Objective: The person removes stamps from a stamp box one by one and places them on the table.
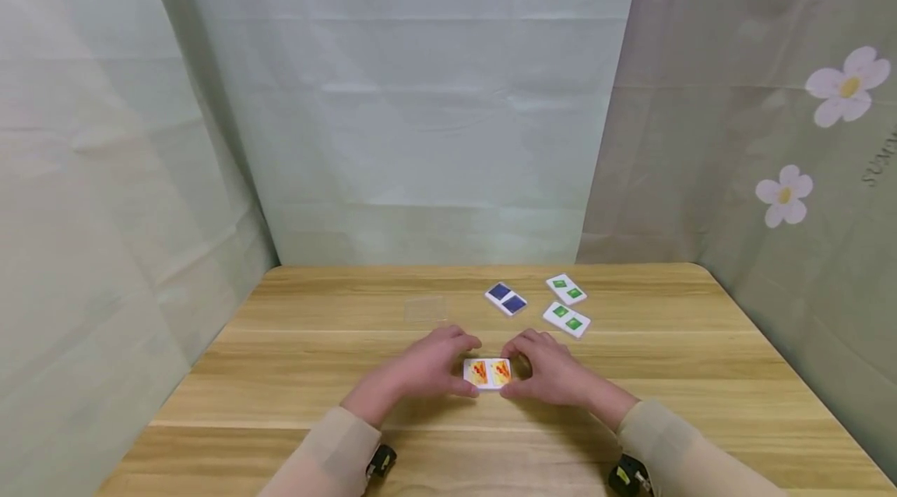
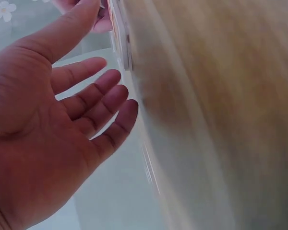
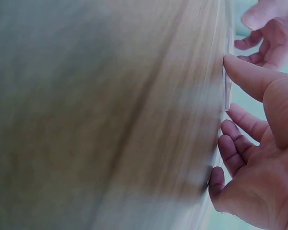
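Fingers of right hand pinch a white, round-cornered card with two orange-yellow pictures, thumb on its near long edge, index on the far one, at its 3 o'clock end. Left hand at the 9 o'clock end: fingers loosely bent and spread, thumb apart from index, no grip; touching the card or not, cannot tell. Card sits on the light wood-grain table, between both hands; single or stacked unclear.

Clock centred on that card, 12 away from person. Clear, flat rectangular piece past left hand, between 10 and 11. White card with two dark blue squares just after 12. White cards with green pictures side by side: farther one between 1 and 2, nearer one about 2. Beige sleeves at 8 and 4.
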The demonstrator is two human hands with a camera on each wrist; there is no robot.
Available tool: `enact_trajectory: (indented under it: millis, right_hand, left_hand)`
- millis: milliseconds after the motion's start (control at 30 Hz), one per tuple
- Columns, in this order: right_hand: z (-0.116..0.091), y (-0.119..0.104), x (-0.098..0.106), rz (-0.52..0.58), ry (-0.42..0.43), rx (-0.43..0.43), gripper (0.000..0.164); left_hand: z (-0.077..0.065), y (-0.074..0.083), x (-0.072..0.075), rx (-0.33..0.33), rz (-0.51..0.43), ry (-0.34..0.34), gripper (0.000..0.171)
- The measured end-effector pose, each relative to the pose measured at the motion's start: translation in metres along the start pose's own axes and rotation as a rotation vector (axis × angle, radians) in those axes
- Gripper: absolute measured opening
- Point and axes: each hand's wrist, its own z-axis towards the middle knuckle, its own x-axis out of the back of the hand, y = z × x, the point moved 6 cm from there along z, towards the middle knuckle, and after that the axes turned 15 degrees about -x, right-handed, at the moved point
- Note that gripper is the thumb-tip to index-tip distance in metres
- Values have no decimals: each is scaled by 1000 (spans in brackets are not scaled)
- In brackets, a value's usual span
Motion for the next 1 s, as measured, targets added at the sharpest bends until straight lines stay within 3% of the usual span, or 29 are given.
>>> enact_trajectory:
  millis: [200, 533, 733, 867, 1000]
  right_hand:
    - [2, 2, -1, 6, -4, -31, 45]
    - [-2, -3, 1, 6, -25, 4, 48]
    - [2, 1, 5, 75, -70, 10, 50]
    - [6, 7, 12, 104, -3, -19, 43]
    - [7, 17, 21, 86, 98, -117, 40]
  left_hand:
    - [0, -1, -6, 31, -2, -14, 73]
    - [1, -2, -8, 30, 15, -23, 53]
    - [2, -2, -10, 23, 37, -20, 51]
    - [2, -2, -10, 35, 43, -26, 52]
    - [2, -3, -9, 37, 49, -25, 54]
